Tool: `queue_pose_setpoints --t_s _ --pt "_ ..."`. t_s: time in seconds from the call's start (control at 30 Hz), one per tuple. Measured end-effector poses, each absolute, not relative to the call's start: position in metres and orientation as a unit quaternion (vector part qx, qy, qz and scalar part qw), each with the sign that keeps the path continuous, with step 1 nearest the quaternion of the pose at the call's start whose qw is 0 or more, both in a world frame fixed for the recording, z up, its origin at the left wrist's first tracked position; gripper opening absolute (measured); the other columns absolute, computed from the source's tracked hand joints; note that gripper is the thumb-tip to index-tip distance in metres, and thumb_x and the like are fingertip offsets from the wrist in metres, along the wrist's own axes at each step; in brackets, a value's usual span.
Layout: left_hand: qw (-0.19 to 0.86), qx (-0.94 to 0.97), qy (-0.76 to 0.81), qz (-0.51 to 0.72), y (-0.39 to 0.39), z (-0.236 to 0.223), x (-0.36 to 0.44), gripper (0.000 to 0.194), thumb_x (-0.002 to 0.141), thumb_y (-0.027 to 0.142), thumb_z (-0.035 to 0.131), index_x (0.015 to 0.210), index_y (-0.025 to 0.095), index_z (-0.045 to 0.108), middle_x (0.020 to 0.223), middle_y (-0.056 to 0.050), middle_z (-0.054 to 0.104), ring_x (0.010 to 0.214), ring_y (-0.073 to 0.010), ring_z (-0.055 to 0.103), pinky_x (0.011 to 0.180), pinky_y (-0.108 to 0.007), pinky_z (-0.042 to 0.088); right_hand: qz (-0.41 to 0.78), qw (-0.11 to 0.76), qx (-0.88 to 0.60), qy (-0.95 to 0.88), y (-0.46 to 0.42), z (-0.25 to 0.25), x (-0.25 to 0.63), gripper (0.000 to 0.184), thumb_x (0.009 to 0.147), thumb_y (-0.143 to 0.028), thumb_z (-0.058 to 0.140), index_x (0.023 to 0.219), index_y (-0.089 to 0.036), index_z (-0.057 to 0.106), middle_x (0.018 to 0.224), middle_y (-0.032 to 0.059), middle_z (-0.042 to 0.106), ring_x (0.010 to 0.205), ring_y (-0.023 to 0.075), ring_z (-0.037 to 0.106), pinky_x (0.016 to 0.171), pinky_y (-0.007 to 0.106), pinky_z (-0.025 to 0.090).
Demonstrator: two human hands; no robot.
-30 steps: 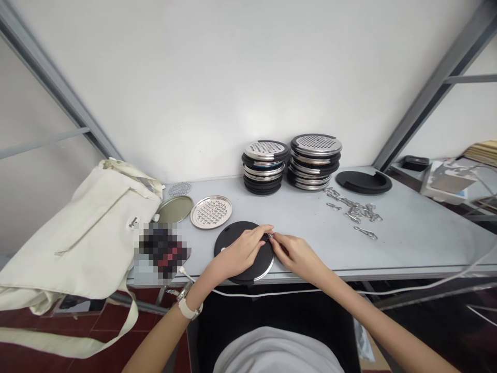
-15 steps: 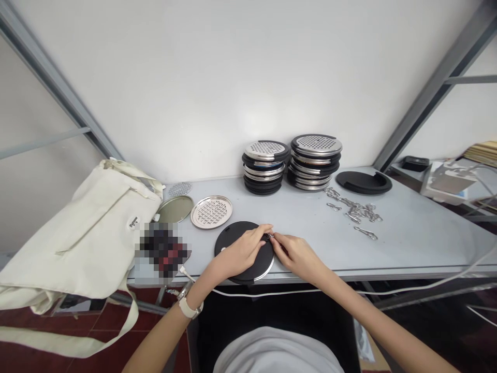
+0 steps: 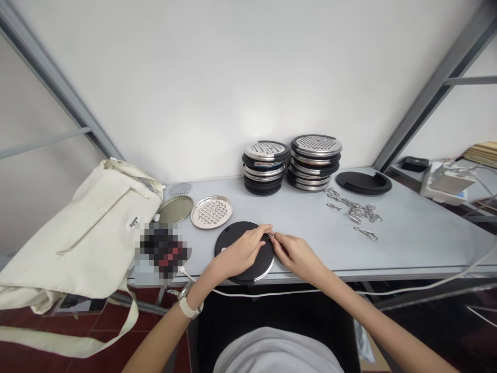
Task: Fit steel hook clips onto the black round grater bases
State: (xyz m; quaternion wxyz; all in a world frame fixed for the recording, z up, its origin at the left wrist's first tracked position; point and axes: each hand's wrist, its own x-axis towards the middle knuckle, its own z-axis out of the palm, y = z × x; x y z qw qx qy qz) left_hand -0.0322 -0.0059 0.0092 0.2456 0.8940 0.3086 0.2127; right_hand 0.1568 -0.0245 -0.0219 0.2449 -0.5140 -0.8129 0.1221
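A round black disc (image 3: 259, 265) with a silver metal rim lies at the table's front edge. My left hand (image 3: 241, 253) is across its top, fingers curled and closed at the disc's right side. A small metal snap hook (image 3: 271, 236) shows at that edge, between my two hands' fingertips. My right hand (image 3: 297, 255) pinches it from the right with thumb and fingers. My fingers cover most of the hook, so how it joins the disc is hidden. Several loose snap hooks (image 3: 359, 210) lie in a pile to the right.
Two stacks of black-and-silver round graters (image 3: 266, 150) (image 3: 316, 144) stand by the wall. A black ring-like cover (image 3: 363, 182) lies at right. A loose grater plate (image 3: 212, 212) and a greenish disc (image 3: 176, 209) lie left, near a cream bag (image 3: 97, 223). A white cable (image 3: 279, 294) crosses the front.
Almost nothing differs. My fingertips have shifted very slightly around the snap hook at the disc's edge.
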Motion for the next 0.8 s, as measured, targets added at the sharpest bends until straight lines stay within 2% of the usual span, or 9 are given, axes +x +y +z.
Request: queue_pose_setpoints --t_s 0.23,0.8 --pt "0.25 0.891 0.308 0.219 -0.0063 0.0096 -0.031 0.039 0.094 0.017 0.031 0.133 0.022 0.03 0.129 -0.008 0.049 0.12 -0.0195 0.046 0.102 -0.039 0.038 0.155 0.27 -0.525 -0.792 -0.0248 -0.0217 0.1579 0.031 0.095 -0.031 0.028 0.072 -0.021 0.045 0.061 0.0001 0.056 0.05 0.0117 0.048 0.051 0.023 0.032" --pt "0.248 0.895 0.302 0.216 -0.006 0.0105 -0.0313 0.041 0.094 0.013 0.032 0.134 0.021 0.029 0.129 -0.008 0.048 0.119 -0.0178 0.046 0.103 -0.035 0.037 0.132 0.248 -0.51 -0.813 -0.0252 -0.0215 0.1568 0.028 0.095 -0.027 0.029 0.076 -0.019 0.049 0.065 0.0018 0.058 0.054 0.0128 0.051 0.055 0.024 0.033"
